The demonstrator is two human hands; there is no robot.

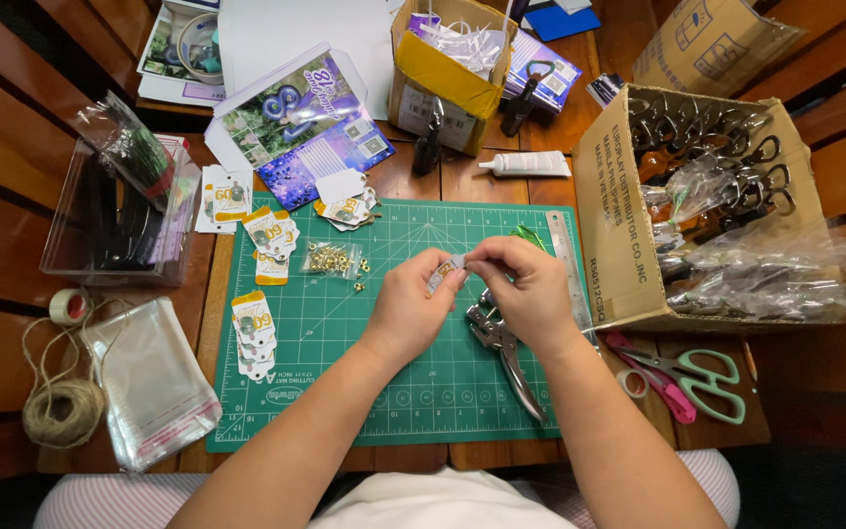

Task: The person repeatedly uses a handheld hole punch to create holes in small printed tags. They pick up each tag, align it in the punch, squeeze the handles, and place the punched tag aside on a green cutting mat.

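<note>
Both hands meet over the green cutting mat [345, 392]: left hand [409, 306] and right hand [529, 289] pinch one small tag [446, 270], apparently fitting an eyelet. Finished-looking tags [253, 338] lie stacked left; loose eyelets [330, 260] remain.

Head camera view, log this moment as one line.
left hand: pinching small tag | right hand: pinching same tag | pliers: on green mat
</note>
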